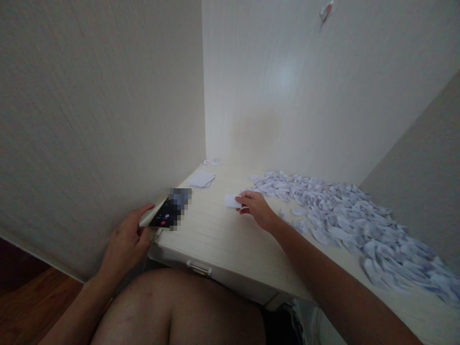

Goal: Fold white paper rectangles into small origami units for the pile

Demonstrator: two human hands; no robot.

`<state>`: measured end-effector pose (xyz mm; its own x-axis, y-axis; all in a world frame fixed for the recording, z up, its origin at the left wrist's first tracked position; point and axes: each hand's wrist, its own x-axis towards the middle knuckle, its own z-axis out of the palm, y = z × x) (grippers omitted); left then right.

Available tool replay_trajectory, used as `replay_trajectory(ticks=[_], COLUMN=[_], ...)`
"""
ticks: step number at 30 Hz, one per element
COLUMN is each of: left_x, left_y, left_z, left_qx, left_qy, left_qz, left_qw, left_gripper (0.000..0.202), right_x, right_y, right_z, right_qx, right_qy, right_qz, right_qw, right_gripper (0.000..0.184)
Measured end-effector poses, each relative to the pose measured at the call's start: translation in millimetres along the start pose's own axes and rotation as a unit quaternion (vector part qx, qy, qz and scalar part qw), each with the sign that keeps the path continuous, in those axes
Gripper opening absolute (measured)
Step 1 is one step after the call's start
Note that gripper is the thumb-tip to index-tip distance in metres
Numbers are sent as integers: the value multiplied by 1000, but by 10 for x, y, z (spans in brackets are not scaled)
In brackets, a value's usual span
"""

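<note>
My left hand [131, 235] is closed around a pale flap along the near left side of a phone [161, 218]. The phone's dark screen faces up, part of it blurred out, over the table's left edge. Whether the flap is a cover of the phone or a separate piece, I cannot tell. Above the middle of the table, my right hand [253, 206] pinches a small white paper piece [231, 201] between thumb and fingers. A short stack of white paper sheets [201, 179] lies behind the phone, near the back left corner.
A wide heap of folded white paper pieces [334, 211] covers the right side of the pale table [215, 239]. Thin white strips [212, 162] lie in the far corner. Walls enclose the back and left. A drawer handle [199, 268] is at the front, above my legs.
</note>
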<state>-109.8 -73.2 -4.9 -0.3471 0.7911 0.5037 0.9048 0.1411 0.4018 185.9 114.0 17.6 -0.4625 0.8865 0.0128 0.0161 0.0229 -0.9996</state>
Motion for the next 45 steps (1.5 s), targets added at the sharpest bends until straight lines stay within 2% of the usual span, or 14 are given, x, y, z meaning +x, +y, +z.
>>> replay_trajectory(ticks=[5, 8, 12, 16, 21, 24, 25, 27, 30, 32, 34, 36, 39, 45], left_x=[89, 109, 55, 5, 29, 54, 63, 88, 173, 274, 394, 507, 604, 567], left_y=[86, 64, -13, -44, -10, 164, 268, 539, 1000, 1251, 1415, 1493, 1508, 1432], left_z=[-20, -5, 77, 122, 85, 82, 97, 162, 351, 518, 687, 835, 991, 1102], left_qx=[24, 27, 31, 28, 21, -6, -26, -68, -121, -131, -137, -151, -196, -348], left_qy=[30, 2, -25, -3, 33, 48, 38, -25, -104, -105, -84, -64, -42, -46], left_qz=[-10, -18, 9, 16, 23, 34, 54, 130, 195, 200, 196, 191, 189, 180], left_qw=[999, 999, 999, 999, 999, 998, 997, 989, 968, 965, 967, 968, 961, 919], left_gripper=[45, 43, 43, 41, 38, 31, 28, 28, 33, 36, 38, 36, 30, 26], right_x=[19, 21, 15, 5, 9, 18, 19, 11, -13, -25, -25, -11, 15, 0], right_y=[29, 31, 23, 13, 23, 34, 35, 29, -4, -37, -69, -92, -102, -104], right_z=[-8, -17, -14, -7, -4, 0, 2, 6, 5, -6, -29, -64, -123, -155], right_qx=[2, 4, 0, 0, 1, -1, -2, 1, 8, 16, 26, 39, 46, 29], right_qy=[-6, -5, -8, -9, -14, -11, -11, -16, -18, -10, 5, 19, 27, -22], right_qz=[0, -3, -3, -3, -6, -4, -4, -4, -6, -8, -8, -9, -11, -8], right_qw=[1000, 1000, 1000, 1000, 1000, 1000, 1000, 1000, 1000, 1000, 1000, 999, 999, 999], right_gripper=[23, 23, 21, 21, 23, 24, 24, 25, 24, 23, 22, 22, 22, 28])
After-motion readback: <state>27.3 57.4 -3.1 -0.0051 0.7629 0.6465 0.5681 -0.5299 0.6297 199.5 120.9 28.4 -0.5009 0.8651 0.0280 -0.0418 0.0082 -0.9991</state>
